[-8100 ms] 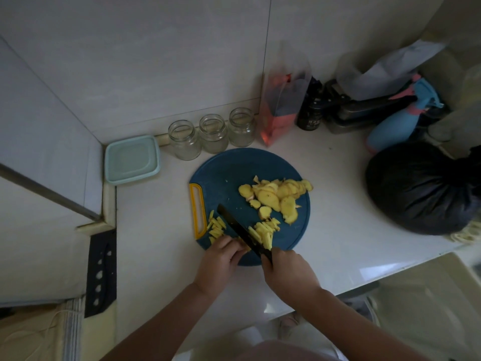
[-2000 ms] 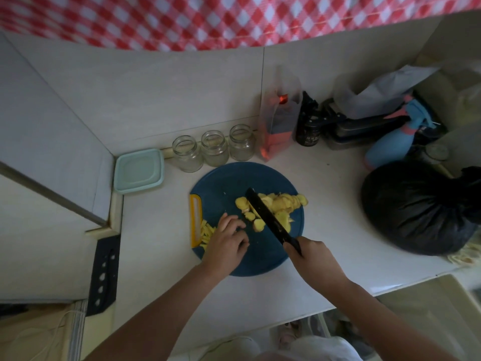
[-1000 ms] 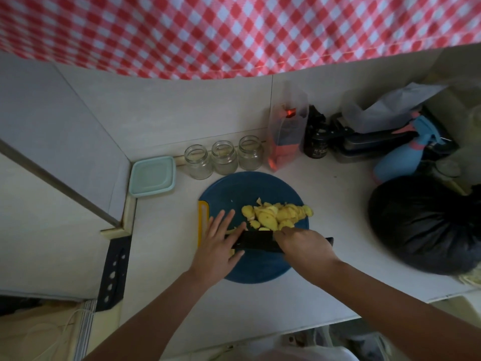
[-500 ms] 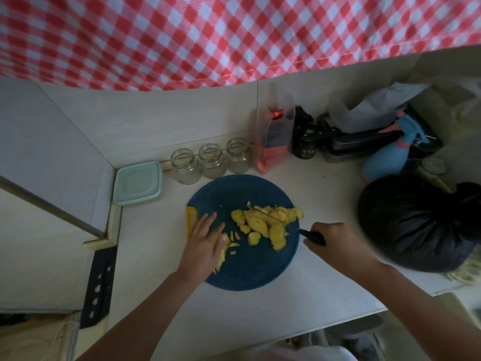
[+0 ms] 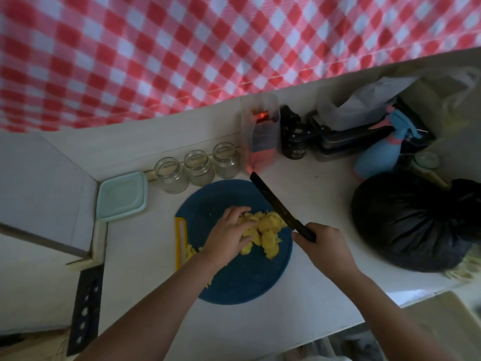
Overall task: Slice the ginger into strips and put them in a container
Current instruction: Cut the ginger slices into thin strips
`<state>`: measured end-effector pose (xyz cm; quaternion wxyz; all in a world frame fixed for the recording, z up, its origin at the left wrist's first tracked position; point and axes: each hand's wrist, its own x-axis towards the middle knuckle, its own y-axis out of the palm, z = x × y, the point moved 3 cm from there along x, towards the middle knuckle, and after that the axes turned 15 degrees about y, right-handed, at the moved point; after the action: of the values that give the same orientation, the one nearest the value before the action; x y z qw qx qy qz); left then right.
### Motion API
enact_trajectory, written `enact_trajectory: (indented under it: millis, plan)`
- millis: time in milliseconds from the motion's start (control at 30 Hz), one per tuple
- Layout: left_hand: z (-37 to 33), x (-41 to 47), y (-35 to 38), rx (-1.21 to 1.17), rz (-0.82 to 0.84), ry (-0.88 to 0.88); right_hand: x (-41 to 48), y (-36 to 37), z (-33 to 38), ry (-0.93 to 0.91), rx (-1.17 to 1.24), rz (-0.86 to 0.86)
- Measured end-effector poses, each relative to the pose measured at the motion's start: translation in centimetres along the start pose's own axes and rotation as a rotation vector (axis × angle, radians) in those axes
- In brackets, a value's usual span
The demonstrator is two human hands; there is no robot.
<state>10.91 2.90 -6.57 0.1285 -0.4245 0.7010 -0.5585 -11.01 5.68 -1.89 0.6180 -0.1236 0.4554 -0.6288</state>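
A round blue cutting board (image 5: 242,282) with a yellow handle lies on the white counter. A pile of yellow ginger slices (image 5: 268,230) sits on its upper middle. Cut ginger strips (image 5: 191,252) lie by the board's left edge, partly hidden by my wrist. My left hand (image 5: 229,237) rests on the left side of the slice pile, fingers curled onto the slices. My right hand (image 5: 322,243) grips the handle of a black knife (image 5: 276,203), whose blade points up and left, raised over the board's right side. A pale green lidded container (image 5: 121,195) stands left of the board.
Three glass jars (image 5: 197,166) line the wall behind the board. A clear bag with red contents (image 5: 263,136), a dark bottle (image 5: 294,142), a blue spray bottle (image 5: 380,152) and a black bag (image 5: 416,220) crowd the right. A black knife sheath (image 5: 86,308) lies at the left.
My left hand moved right from the strips onto the slice pile. My right hand swung the knife so its blade now points up and left above the board.
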Motion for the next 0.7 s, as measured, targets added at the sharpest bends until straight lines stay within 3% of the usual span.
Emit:
enact_trajectory:
  millis: [233, 367, 500, 700]
  plan:
    - [-0.4, 0.1, 0.3, 0.136, -0.063, 0.104, 0.2, 0.6, -0.3, 0.031, 0.049, 0.038]
    - [0.2, -0.4, 0.2, 0.006, -0.065, 0.037, 0.3, 0.7, -0.2, 0.043, 0.056, 0.050]
    - [0.9, -0.8, -0.5, -0.279, -0.067, -0.207, 0.3, 0.6, -0.1, 0.062, 0.098, 0.056]
    - [2.0, 0.8, -0.5, -0.275, -0.003, -0.267, 0.5, 0.4, 0.3, 0.103, 0.170, 0.071]
